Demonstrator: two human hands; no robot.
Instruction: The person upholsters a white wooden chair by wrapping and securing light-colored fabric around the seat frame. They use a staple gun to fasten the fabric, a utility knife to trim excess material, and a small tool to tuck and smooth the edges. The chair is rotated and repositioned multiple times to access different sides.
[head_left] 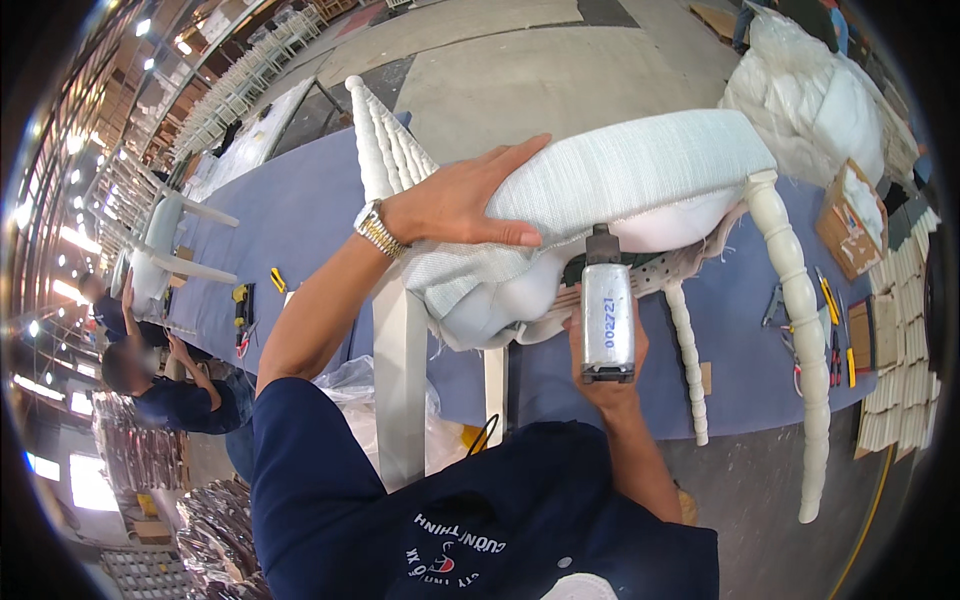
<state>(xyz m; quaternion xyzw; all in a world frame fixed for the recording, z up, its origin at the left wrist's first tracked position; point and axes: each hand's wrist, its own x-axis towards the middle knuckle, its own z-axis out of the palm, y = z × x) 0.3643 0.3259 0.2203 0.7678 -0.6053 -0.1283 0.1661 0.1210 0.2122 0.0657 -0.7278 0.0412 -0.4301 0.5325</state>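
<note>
A white chair lies tipped over on the table, its turned leg (790, 270) hanging past the near edge at the right. Pale woven fabric (650, 160) covers its seat, and white padding (690, 222) shows below the fabric's loose, frayed edge. My left hand (465, 205) lies on the fabric with thumb and fingers spread, pressing it from above. A silver and black staple gun (607, 310) is gripped in my right hand (610, 392), its black nose up against the fabric's lower border. The gun's body hides most of my right fingers.
A blue cloth (310, 190) covers the worktable. A yellow cutter (277, 279) lies left of my arm; several hand tools (830, 300) and a cardboard box (850, 225) are at the right. Two people work on another chair (160, 240) at the left. Clear plastic (345, 385) hangs near me.
</note>
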